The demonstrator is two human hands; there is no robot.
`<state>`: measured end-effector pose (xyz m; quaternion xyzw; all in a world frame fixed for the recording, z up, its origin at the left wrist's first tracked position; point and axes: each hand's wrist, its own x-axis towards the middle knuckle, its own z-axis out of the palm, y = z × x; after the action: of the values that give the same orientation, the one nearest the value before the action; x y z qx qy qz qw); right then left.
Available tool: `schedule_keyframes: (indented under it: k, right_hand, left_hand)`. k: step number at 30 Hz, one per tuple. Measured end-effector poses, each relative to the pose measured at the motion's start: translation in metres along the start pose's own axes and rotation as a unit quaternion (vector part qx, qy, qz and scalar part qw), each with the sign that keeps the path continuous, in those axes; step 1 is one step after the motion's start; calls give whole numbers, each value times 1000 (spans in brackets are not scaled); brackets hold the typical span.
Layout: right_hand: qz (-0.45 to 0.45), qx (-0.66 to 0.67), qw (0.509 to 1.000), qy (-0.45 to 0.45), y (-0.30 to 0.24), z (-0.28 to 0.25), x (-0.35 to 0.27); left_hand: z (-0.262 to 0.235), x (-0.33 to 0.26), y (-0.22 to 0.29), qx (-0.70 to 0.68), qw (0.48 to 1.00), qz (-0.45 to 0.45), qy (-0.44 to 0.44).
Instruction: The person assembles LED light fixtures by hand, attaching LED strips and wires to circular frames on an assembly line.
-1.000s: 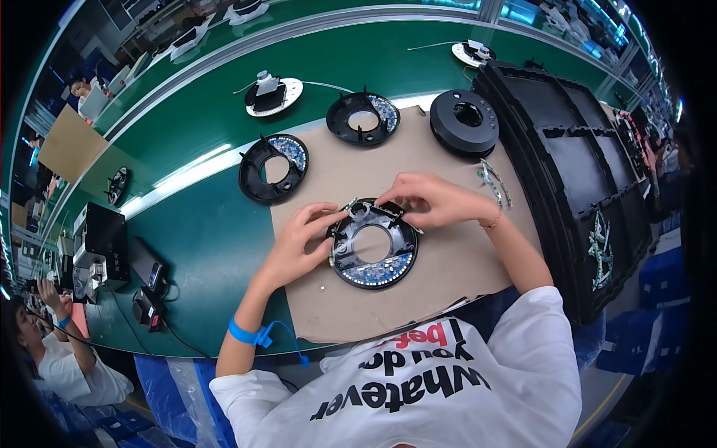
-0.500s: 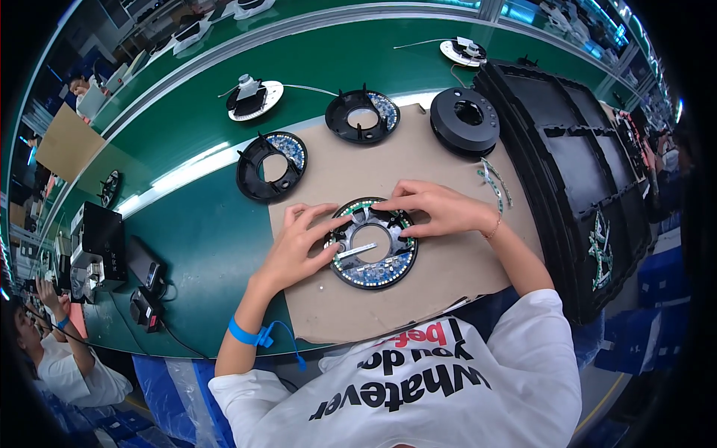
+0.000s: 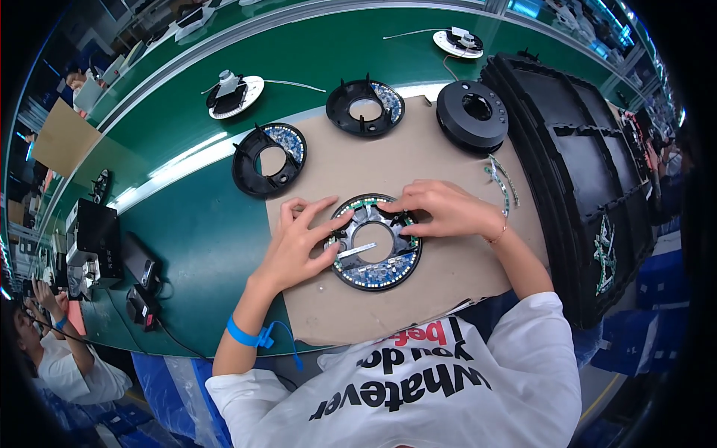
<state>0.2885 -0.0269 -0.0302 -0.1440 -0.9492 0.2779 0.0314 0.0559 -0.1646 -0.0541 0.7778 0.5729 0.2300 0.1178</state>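
A round black housing [image 3: 407, 278] lies on the brown cardboard, with a wide hole in its middle. A blue circuit board [image 3: 381, 271] fills its near part, and a strip of small white LEDs runs round its inner rim. My left hand [image 3: 300, 243] grips its left side, thumb low and index finger on the upper left rim. On the upper right, my right hand [image 3: 448, 213] holds it with index finger and thumb spread along the rim. A short pale strip [image 3: 357, 250] sticks out across the hole beside my left thumb. My fingertips hide parts of the rim.
Two similar black housings [image 3: 269, 160] [image 3: 365, 108] and a dark grey round cover [image 3: 472, 116] stand farther back. White discs with wires [image 3: 236, 97] [image 3: 458, 43] lie behind. Green LED strips [image 3: 505, 183] lie right, beside a large black tray [image 3: 571, 160]. Black devices [image 3: 93, 243] stand left; a person sits far left.
My head view has shifted slightly, so the things on the table appear a little displaced. Both hands keep about the same place on the housing, with only small finger movements.
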Motion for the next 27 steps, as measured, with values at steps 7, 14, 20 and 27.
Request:
schedule_keyframes:
  k: [7,14,20,27]
  right_hand:
    - [38,26,999,22,-3,3,-2]
    - [2,5,1000,23,-11,-14,-10]
    - [-184,-63,981,-1,-31,6,16]
    - [-210,-136,964,91,-39,16,27]
  left_hand:
    - [2,0,3,-2,1000,-12,-1]
    - [3,12,13,-120,991,-58,16]
    - [-5,37,16,-183,981,-70,0]
    - [-7,45,11,-200,970,-134,-46]
